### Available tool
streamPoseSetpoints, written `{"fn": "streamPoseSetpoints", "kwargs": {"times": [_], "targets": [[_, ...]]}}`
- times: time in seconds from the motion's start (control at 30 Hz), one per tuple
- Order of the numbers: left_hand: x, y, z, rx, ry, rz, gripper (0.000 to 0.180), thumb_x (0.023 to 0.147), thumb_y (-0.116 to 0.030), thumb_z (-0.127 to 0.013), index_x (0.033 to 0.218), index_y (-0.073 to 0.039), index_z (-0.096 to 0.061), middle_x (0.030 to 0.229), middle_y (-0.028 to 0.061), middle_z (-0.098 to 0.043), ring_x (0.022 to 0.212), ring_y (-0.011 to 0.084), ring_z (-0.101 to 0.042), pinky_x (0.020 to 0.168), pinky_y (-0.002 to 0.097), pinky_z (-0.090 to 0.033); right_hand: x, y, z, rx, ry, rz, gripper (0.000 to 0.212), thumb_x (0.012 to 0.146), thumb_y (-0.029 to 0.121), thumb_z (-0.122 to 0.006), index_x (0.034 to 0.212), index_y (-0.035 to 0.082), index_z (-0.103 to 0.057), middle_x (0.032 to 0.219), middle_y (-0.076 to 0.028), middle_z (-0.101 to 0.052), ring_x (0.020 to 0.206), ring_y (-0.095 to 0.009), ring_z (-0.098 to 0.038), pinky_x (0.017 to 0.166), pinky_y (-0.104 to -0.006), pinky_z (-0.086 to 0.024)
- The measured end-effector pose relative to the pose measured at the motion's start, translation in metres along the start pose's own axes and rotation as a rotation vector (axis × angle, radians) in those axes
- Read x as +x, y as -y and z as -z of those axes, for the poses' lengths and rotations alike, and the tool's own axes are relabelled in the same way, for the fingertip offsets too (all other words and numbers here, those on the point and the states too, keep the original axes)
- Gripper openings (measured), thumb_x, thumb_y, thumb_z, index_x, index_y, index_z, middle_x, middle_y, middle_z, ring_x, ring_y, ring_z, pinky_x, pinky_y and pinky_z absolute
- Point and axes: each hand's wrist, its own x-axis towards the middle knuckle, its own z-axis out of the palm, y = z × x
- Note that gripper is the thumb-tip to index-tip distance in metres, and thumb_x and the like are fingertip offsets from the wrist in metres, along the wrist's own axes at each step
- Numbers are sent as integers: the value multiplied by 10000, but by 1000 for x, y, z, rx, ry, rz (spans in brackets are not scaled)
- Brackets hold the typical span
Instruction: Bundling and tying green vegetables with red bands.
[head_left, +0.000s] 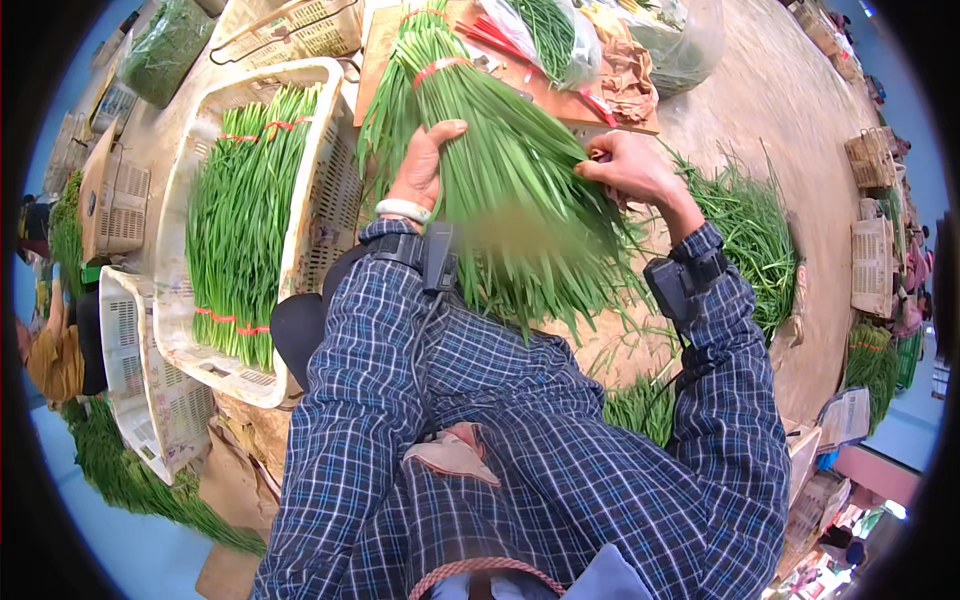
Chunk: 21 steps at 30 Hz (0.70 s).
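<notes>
A large bunch of garlic chives (500, 150) lies in front of me, its leaf ends fanned out toward my lap. A red band (441, 70) ties it near the pale stem end. My left hand (422, 168) is closed around the bunch's left side, thumb on top and fingers hidden beneath the leaves. At the right edge of the leaves, my right hand (635, 170) is closed in a pinch on leaf blades; the fingertips are partly hidden. A blurred patch covers the lower middle of the bunch.
A white plastic crate (300, 230) of banded chives stands on my left. Beyond the bunch is a wooden board (370, 75) with red strips (490, 40) and a plastic bag of greens (545, 35). Loose chives (745, 235) lie on the floor at right. Another person (55, 350) sits far left.
</notes>
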Motion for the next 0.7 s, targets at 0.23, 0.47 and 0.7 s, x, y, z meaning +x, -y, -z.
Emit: {"fn": "streamPoseSetpoints", "kwargs": {"times": [0.23,0.47,0.7], "targets": [[-1,-13,-4,45,-48,-98,285,811,-6,-600,1092,31,-574,935,115,-657,808,240,-676,731,389,-601,-17,-29,10,-89,127,-44,174,779,188,-640,759,16,-617,552,-34,-579,465,-99,-558,450,-276,-449],[-4,-22,6,-193,90,-158,321,843,-68,-632,1148,14,-569,1015,148,-682,865,263,-700,762,404,-622,-54,-63,18,-33,-56,-89,118,830,125,-669,870,21,-633,563,-4,-564,452,-76,-537,420,-241,-423],[-4,-22,8,-147,143,-178,268,826,-137,-664,1051,4,-632,1003,120,-688,853,224,-692,793,357,-600,-105,17,5,246,-180,493,147,864,-39,-600,950,60,-664,863,-21,-584,573,-90,-602,488,-223,-472]]}}
